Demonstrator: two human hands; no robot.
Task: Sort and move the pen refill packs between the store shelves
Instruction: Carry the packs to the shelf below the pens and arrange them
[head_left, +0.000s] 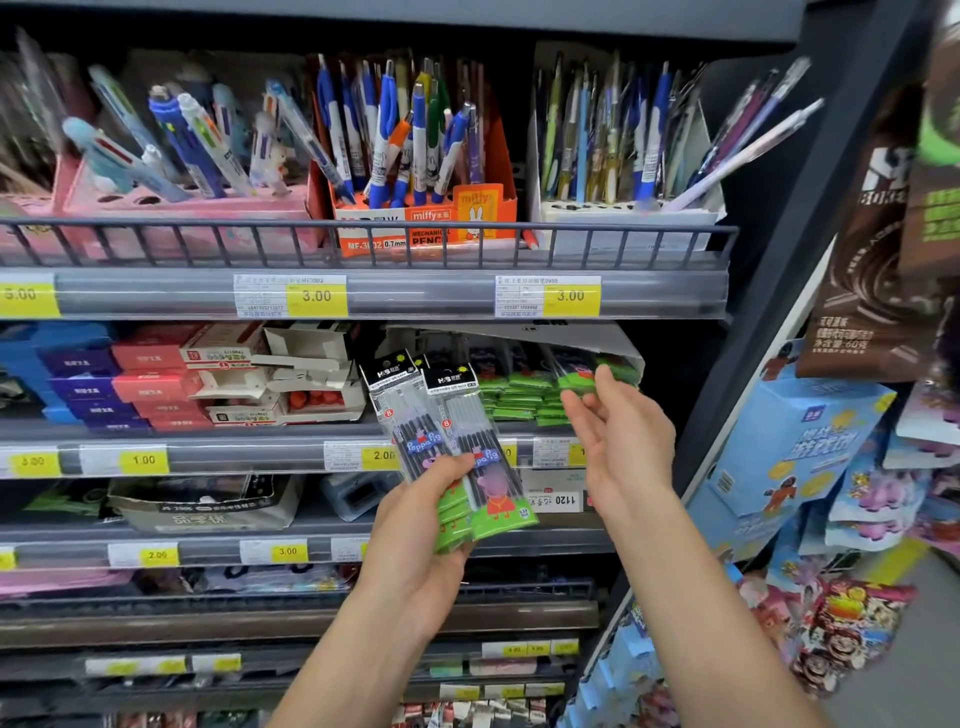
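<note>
At shelf front: you face a store rack (363, 296), both arms raised.
Left hand (415, 525): yours, clenched on a fan of refill packs (447, 441), thumb across the front, fingers behind.
Packs: upright, tilted slightly left, black header cards on top, green cartoon-pig print at the bottom; at least two side by side, more green edges stacked behind.
Pack position: held in front of the second shelf's price rail (208, 457), clear of the shelf itself.
Right hand (618, 431): released, palm toward the packs, fingers spread, holding nothing; just right of the packs, not touching them.
Fingertips: reach up near the green packs (519, 395) lying in a box (571, 338) on the second shelf; contact cannot be told.
Top shelf: pen displays (415, 150) behind a wire rail.
</note>
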